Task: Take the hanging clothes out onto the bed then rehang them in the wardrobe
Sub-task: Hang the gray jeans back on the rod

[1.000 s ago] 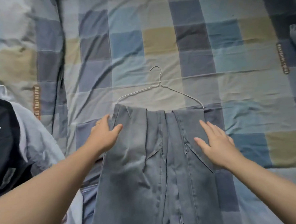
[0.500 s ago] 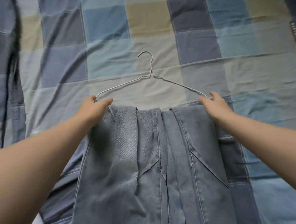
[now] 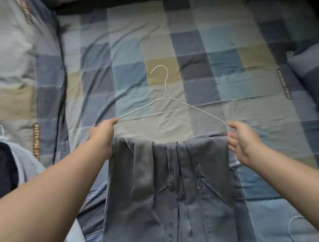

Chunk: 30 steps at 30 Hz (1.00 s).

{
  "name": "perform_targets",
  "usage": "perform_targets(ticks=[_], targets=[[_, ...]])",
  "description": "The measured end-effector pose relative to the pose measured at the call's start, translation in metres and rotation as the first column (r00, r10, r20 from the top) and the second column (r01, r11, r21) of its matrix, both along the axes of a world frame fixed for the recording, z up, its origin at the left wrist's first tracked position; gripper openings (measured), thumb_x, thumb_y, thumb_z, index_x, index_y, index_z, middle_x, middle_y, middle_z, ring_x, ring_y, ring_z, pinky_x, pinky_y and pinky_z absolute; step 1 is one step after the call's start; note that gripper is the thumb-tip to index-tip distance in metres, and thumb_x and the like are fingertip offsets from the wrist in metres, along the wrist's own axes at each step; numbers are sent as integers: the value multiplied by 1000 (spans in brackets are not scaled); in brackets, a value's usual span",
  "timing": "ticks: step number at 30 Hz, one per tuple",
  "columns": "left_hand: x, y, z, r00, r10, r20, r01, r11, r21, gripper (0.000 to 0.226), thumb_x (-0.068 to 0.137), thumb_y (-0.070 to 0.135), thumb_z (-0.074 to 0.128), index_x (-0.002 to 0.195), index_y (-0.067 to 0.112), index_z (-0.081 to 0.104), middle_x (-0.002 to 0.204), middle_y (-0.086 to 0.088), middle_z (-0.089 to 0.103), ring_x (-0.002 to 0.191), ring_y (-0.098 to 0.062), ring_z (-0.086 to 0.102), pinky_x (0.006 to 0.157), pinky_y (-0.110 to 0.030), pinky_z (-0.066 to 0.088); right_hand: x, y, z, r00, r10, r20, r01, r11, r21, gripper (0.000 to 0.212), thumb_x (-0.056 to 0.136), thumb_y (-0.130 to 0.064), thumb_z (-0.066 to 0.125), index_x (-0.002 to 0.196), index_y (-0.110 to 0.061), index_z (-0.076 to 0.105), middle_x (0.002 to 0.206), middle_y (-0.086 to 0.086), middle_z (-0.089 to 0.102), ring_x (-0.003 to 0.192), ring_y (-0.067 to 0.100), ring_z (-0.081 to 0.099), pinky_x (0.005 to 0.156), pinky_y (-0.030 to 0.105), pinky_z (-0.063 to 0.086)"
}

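Note:
Grey-blue jeans [image 3: 170,186] are draped over the bottom bar of a white wire hanger [image 3: 165,94], which is lifted off the checked bed cover [image 3: 196,42]. My left hand [image 3: 102,136] grips the hanger's left corner together with the jeans' edge. My right hand [image 3: 243,141] holds the hanger's right corner, fingers loosely curled round the wire. The hook points away from me.
A black garment with a white mark [image 3: 0,175] and a pale grey garment [image 3: 24,164] lie at the left edge of the bed. Pillows lie at the far left [image 3: 14,55] and right [image 3: 309,68]. Another wire loop [image 3: 294,223] shows at bottom right.
My hands went from lying on the jeans to the hanger's two corners. The hanger and jeans have risen off the cover, and the view has pulled back.

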State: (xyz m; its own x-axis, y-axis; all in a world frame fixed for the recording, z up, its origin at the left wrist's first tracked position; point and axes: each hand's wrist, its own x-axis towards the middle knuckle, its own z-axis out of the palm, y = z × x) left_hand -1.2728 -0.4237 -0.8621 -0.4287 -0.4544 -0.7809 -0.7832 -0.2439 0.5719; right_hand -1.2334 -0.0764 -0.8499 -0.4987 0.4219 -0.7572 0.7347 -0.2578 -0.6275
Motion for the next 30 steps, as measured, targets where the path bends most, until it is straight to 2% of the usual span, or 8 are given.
perform_targets(ticks=[2,4,9,14,18,22,27,30], targets=[[7,3,35,998,51,-29,-52,998,-37,65,81,36,78,130,5,50,139,-15,53,131,-36,51,104,-48,44,10,2,36,999,-7,-33,8,1000,12,34,94,-17,54,126,-6,58,126,23,61,97,32,62,90,36,46],[16,7,73,994,57,-95,-63,997,-55,46,83,31,78,118,10,58,126,-12,60,111,-28,59,80,-32,52,22,6,74,996,1,-86,4,999,51,26,95,-8,55,120,-9,58,130,30,56,112,34,61,102,41,44],[45,15,169,960,77,-270,-86,996,-19,24,86,23,78,106,13,69,115,-10,68,109,-20,63,100,-38,51,57,25,166,981,33,-190,-10,993,121,26,92,-2,60,119,-2,62,112,22,67,103,30,66,93,35,50],[80,24,247,925,106,-364,-92,994,56,22,86,24,77,102,12,67,86,-4,65,72,-13,59,76,-30,49,102,46,242,964,82,-254,-37,984,177,18,91,-5,65,108,-6,69,91,8,74,84,18,73,78,29,59],[103,28,306,896,54,-441,-37,998,47,12,88,23,75,89,17,65,77,-2,62,66,-12,58,68,-26,49,132,62,298,928,175,-328,-106,970,219,14,91,-5,65,103,-3,71,87,12,74,79,22,72,71,28,59],[122,36,369,854,-3,-521,4,1000,1,13,89,25,74,90,17,63,77,-2,61,69,-13,59,74,-30,49,162,78,358,867,259,-427,-145,949,281,7,90,-10,67,90,-13,73,76,4,74,75,19,72,65,24,58],[142,48,436,777,-100,-622,95,995,-42,18,89,30,73,92,16,65,83,-4,61,80,-20,62,82,-38,51,193,94,427,784,360,-506,-137,895,424,7,90,-18,68,86,-17,73,72,4,71,73,21,68,70,34,57],[145,58,467,724,-179,-666,171,982,-77,21,88,37,73,95,18,66,87,-4,63,81,-17,64,75,-33,54,209,98,468,715,433,-549,-116,848,518,13,92,-19,66,80,-17,71,62,1,65,62,14,61,62,24,53]])
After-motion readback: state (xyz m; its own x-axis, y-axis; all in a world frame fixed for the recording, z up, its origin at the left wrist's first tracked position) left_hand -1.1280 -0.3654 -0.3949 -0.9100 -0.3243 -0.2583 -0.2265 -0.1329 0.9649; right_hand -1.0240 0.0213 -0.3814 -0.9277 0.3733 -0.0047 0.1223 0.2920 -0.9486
